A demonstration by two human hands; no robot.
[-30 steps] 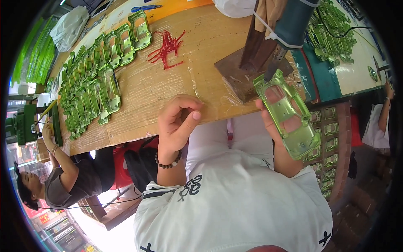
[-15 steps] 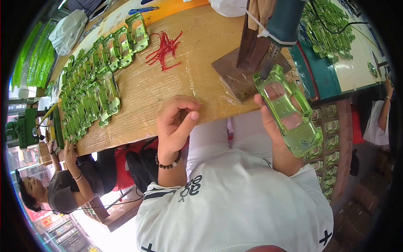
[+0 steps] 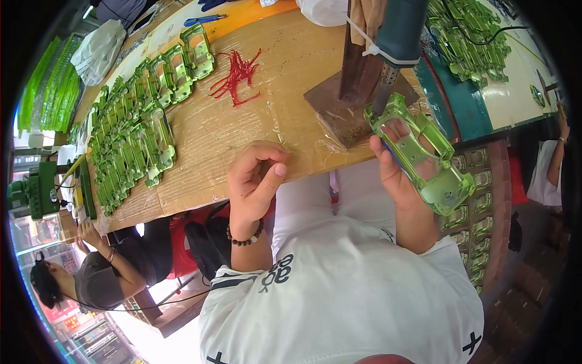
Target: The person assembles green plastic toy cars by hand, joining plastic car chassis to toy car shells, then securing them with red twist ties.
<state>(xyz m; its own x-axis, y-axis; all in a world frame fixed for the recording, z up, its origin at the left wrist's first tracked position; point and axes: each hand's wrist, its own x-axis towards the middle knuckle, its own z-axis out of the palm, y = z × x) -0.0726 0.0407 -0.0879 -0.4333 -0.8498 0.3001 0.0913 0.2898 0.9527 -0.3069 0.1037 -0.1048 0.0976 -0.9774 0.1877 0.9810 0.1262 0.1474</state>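
My right hand (image 3: 397,179) grips a green plastic toy car body shell (image 3: 419,159) with large openings, tilted beyond the table's near edge. The metal tip of a heating tool like a large soldering iron (image 3: 383,91) meets the shell's far end; exact contact is unclear. Strapped with a white tie, the tool hangs by an upright metal stand (image 3: 354,67) on a brown base plate. My left hand (image 3: 257,182) rests at the table edge, fingers loosely curled and thumb apart, with nothing visible in it. A beaded bracelet circles that wrist.
Rows of green shells (image 3: 130,130) cover the table's left side. Red strips (image 3: 235,79) lie beyond my left hand, near a blue cutter (image 3: 205,20). More shells (image 3: 470,42) lie far right; others fill a tray (image 3: 479,200) below. A co-worker (image 3: 103,276) is at left.
My right hand has turned the green shell slightly, its near end swinging right and a little up. The left hand stays almost still. The co-worker's head has turned.
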